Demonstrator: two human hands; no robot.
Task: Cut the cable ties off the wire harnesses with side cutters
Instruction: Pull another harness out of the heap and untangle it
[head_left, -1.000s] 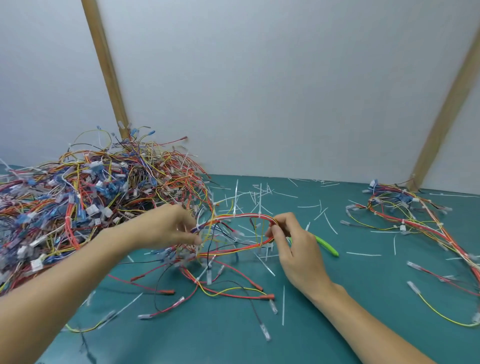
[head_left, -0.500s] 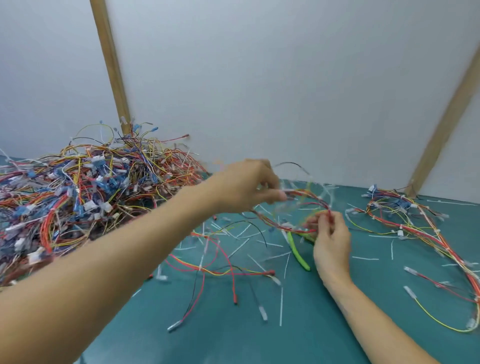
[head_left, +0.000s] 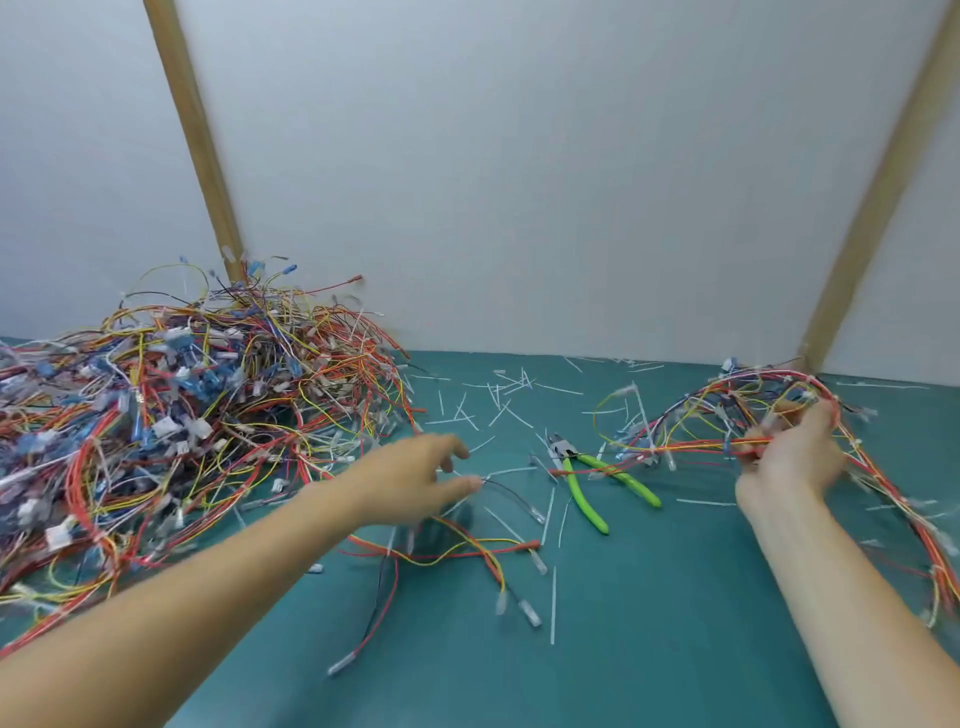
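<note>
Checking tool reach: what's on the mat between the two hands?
Head view: green-handled cutters lie on the mat between left hand and right hand, amid cut tie scraps.

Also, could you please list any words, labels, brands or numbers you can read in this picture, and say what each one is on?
None can be read.
Side cutters: no brand or marking visible on the green handles or metal head.
White connectors in the left harness pile: any print is too small and blurred.
Harness in the right hand: motion-blurred, no text.
</note>
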